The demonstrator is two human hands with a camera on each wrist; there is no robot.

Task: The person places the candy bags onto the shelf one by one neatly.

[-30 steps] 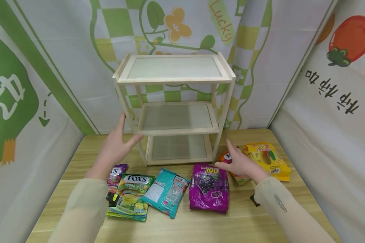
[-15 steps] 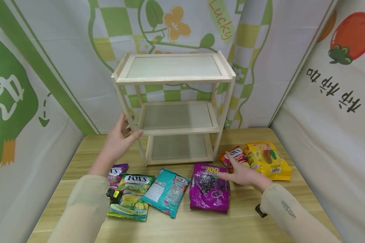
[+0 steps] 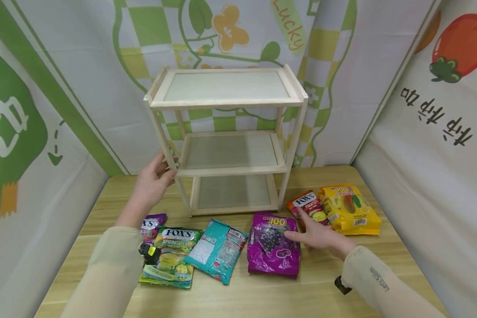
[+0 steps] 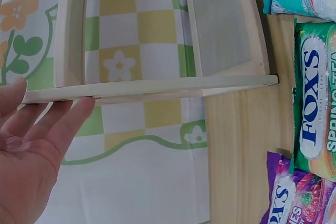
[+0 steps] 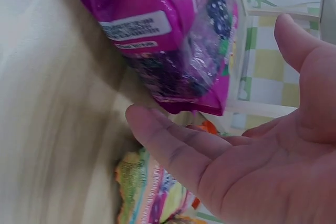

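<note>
A cream three-tier shelf rack (image 3: 226,170) stands on the wooden table. My left hand (image 3: 153,182) is at its left front post, thumb in front and fingers behind; the left wrist view shows the fingertips (image 4: 79,109) against the post. My right hand (image 3: 318,234) hovers with spread, straight fingers at the right edge of a purple grape candy bag (image 3: 272,247). In the right wrist view its fingers (image 5: 173,145) lie beside that bag, holding nothing; contact is unclear. Behind this hand lie an orange Fox's candy bag (image 3: 308,205) and a yellow mango candy bag (image 3: 351,212).
Left of the purple bag lie a teal packet (image 3: 218,251), a green Fox's Spring Tea bag (image 3: 172,260) and a purple Fox's bag (image 3: 153,225), partly covered. Printed fabric walls (image 3: 330,66) enclose the table on the back and both sides.
My left hand has closed in on the rack's left post, its thumb now against it. My right hand has moved down and slightly right, uncovering the orange Fox's bag. The bags stay put.
</note>
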